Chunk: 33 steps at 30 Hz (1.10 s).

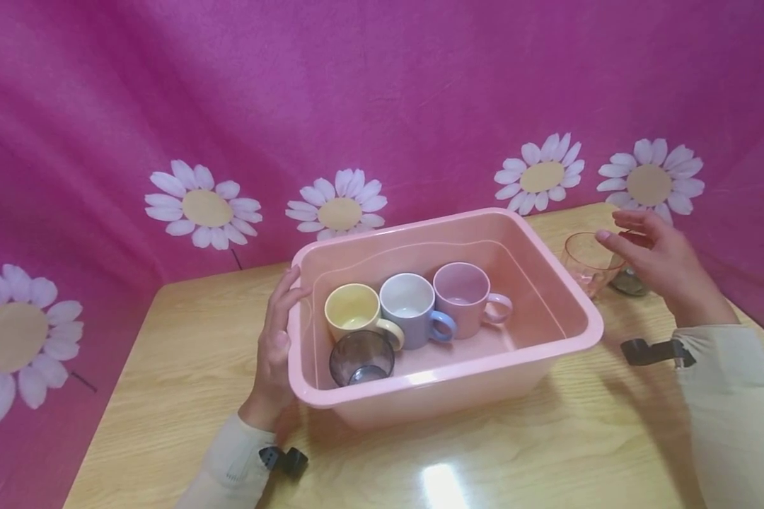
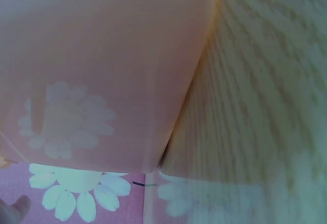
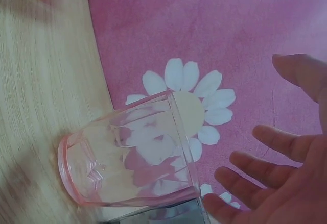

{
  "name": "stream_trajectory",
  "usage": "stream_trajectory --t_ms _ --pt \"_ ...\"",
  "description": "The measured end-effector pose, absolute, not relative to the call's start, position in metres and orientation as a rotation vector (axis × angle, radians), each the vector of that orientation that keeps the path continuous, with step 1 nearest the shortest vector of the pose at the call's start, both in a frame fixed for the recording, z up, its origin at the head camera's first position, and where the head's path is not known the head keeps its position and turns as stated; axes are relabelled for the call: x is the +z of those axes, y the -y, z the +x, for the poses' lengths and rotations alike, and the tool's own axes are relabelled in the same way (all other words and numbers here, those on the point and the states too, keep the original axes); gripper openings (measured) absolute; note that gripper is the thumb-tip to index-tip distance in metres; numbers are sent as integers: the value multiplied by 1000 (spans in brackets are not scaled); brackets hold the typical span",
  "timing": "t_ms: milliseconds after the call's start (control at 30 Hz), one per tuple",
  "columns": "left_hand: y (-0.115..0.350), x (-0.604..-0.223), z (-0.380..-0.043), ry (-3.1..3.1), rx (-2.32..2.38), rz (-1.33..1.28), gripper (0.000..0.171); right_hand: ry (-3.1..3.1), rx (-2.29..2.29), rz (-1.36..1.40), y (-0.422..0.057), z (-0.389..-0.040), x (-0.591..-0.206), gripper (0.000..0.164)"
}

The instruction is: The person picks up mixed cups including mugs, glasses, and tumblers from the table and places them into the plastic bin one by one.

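At the left end of a pink plastic tub [image 1: 446,378], my left hand [image 1: 274,353] holds the rim, fingertips lapping over it. In the left wrist view the tub's outer wall [image 2: 102,40] fills much of the picture. The tub contains a yellow mug [image 1: 350,311], a blue mug with a white inside [image 1: 407,311], a pink mug [image 1: 461,300] and a dark see-through glass bowl or cup [image 1: 361,357]. Fingers spread, my right hand [image 1: 665,261] hovers by the rim of a clear pink tumbler [image 3: 127,155], holding nothing.
A dark see-through glass [image 3: 168,215] stands right beside the pink tumbler, partly hidden in the head view. The wooden table [image 1: 184,353] runs back to a magenta cloth [image 1: 382,92] printed with white daisies.
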<state>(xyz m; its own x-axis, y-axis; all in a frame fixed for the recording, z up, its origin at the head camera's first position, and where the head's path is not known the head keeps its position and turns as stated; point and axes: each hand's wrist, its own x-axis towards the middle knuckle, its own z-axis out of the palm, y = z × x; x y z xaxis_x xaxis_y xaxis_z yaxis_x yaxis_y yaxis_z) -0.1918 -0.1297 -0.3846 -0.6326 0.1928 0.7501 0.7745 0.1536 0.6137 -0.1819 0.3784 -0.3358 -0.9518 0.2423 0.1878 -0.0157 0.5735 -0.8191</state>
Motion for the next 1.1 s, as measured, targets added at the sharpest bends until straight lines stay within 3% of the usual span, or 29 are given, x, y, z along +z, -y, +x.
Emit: stream_trajectory --t_ms 267,1100 --pt "131 -386 -192 1930 -1490 -919 58 2594 1295 -199 -379 -183 -335 68" --pt "130 -383 -189 1978 -1472 -897 56 2615 1359 -161 -372 -195 -354 80"
